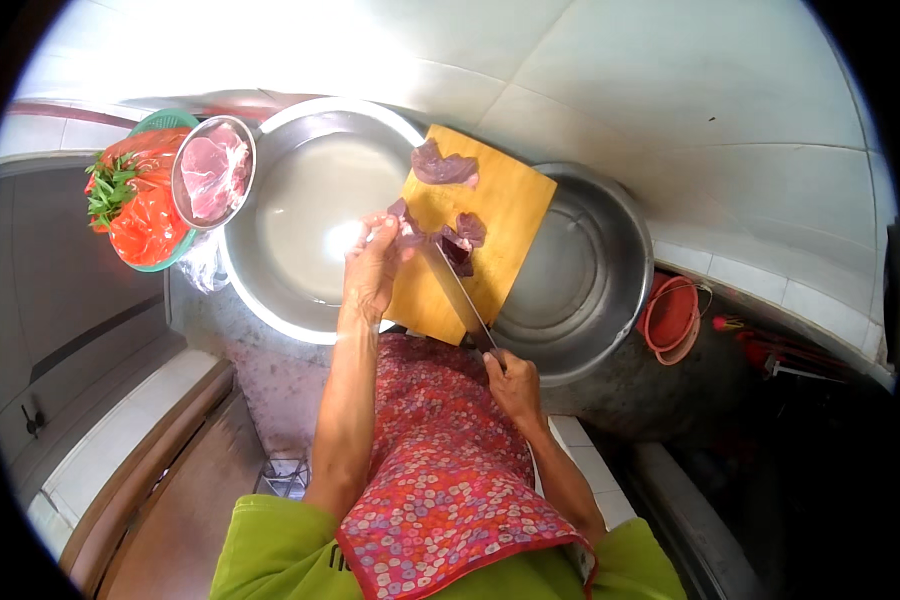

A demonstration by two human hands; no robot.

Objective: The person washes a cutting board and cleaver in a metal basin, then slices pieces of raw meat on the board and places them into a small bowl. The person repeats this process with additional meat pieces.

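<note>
A wooden cutting board [515, 215] lies across the gap between two metal basins, tilted to the right at its far end. Dark red meat [444, 166] rests at its far end, and smaller cut pieces [470, 229] lie near the middle. My left hand [372, 265] is at the board's left edge, its fingers pinching a piece of the dark meat [406, 226]. In my right hand [514, 388] is the handle of a knife [457, 292]. The blade points away and to the left, its tip end among the meat pieces.
The left basin [238, 262] holds cloudy water; the right basin [634, 290] has a little liquid. At far left, a metal bowl of pink meat [215, 172] sits beside greens [112, 190] and red plastic bags [150, 225]. Red buckets [672, 318] stand right; a tiled wall [690, 170] rises behind.
</note>
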